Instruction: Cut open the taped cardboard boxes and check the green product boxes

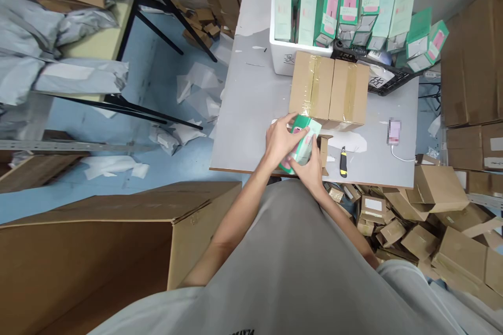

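Both my hands grip a green and white product box (307,142) with a pink picture on it, close to the table's front edge. My left hand (280,138) wraps its left side, thumb lying across the front. On the right side is my right hand (310,167), fingers around the lower part. Just beyond stand two taped brown cartons (330,89). Partly hidden behind my right hand is a small open brown carton (324,152). A yellow and black box cutter (343,162) lies to the right on the table.
Similar green boxes (328,10) fill a white foam bin (281,57) and a black crate (387,84) at the back. A phone (393,132) with a cable lies right. Empty cartons (420,241) pile beside the table; a large open carton (204,220) stands left.
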Motion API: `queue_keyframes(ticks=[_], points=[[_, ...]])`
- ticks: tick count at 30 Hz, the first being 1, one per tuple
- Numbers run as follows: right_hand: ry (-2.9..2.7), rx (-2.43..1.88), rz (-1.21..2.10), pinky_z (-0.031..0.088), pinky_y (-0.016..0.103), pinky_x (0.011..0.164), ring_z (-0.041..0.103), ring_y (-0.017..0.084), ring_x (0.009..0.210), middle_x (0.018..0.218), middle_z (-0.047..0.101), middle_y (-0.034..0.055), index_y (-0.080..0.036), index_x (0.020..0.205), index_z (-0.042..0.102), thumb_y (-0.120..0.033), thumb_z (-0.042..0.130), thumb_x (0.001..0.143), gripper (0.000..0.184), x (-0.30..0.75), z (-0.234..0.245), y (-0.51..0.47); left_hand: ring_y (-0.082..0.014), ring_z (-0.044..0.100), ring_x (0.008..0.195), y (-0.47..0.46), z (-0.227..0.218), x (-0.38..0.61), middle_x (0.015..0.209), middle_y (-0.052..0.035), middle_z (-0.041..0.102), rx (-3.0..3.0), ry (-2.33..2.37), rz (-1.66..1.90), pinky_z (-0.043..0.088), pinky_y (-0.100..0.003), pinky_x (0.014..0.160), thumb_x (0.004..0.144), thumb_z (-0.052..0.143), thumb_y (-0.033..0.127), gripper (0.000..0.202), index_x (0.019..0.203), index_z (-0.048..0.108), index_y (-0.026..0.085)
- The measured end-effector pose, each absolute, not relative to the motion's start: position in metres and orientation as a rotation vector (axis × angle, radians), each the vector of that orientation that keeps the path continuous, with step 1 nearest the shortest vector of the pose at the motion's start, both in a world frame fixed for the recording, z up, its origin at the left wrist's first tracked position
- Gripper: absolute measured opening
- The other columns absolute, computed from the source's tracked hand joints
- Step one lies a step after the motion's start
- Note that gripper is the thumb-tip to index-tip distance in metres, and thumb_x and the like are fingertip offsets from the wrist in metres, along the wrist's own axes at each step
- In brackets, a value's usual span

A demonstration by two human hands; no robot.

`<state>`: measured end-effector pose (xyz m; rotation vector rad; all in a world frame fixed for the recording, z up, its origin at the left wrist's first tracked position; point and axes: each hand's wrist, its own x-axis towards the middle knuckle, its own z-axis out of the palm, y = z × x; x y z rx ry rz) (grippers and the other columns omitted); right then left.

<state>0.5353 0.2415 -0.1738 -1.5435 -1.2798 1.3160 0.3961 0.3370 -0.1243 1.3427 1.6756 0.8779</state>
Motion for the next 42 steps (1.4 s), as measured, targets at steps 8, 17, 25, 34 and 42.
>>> queue_keyframes(ticks=[8,17,25,34,42], points=[[-1.026,-1.377,1.446,0.060,0.053,0.122,0.063,0.037,0.155,0.179,0.051,0.0136,-0.032,0.185,0.023,-0.079,0.087,0.084,0.128,0.557,-0.158,0.260,-0.0317,0.080,0.118,0.339,-0.134,0.376,0.142,-0.0167,0.079,0.909,1.280,0.871,0.067,-0.038,0.091,0.075,0.101,0.060,0.088,0.149,0.072,0.022],[-1.031,-1.262,1.564,0.061,0.052,0.122,0.064,0.036,0.153,0.171,0.060,0.0120,-0.033,0.180,0.040,-0.081,0.088,0.083,0.118,0.569,-0.157,0.269,-0.0316,0.081,0.112,0.336,-0.138,0.368,0.122,-0.0153,0.084,0.785,1.275,0.830,0.068,-0.039,0.087,0.068,0.105,0.053,0.086,0.141,0.074,0.018],[-1.388,-1.590,1.193,0.051,0.062,0.130,0.058,0.042,0.156,0.168,0.059,0.0151,-0.033,0.177,0.047,-0.058,0.092,0.086,0.105,0.566,-0.159,0.257,-0.0223,0.079,0.087,0.335,-0.150,0.374,0.121,-0.0092,0.082,0.976,1.639,0.941,0.065,-0.035,0.080,0.069,0.102,0.056,0.082,0.140,0.077,0.022],[-0.902,-1.364,1.562,0.067,0.051,0.110,0.076,0.035,0.133,0.143,0.079,0.0132,-0.025,0.176,0.045,-0.074,0.078,0.089,0.105,0.568,-0.181,0.260,-0.0325,0.078,0.127,0.314,-0.153,0.365,0.146,-0.0197,0.076,0.870,1.382,0.946,0.066,-0.044,0.105,0.074,0.101,0.062,0.086,0.143,0.072,0.019],[-0.698,-1.200,1.703,0.061,0.048,0.120,0.070,0.033,0.146,0.150,0.078,0.0060,-0.032,0.168,0.057,-0.069,0.090,0.084,0.097,0.572,-0.182,0.255,-0.0345,0.080,0.120,0.301,-0.159,0.371,0.138,-0.0201,0.080,0.758,1.312,0.851,0.069,-0.041,0.091,0.066,0.103,0.059,0.085,0.133,0.078,0.014]])
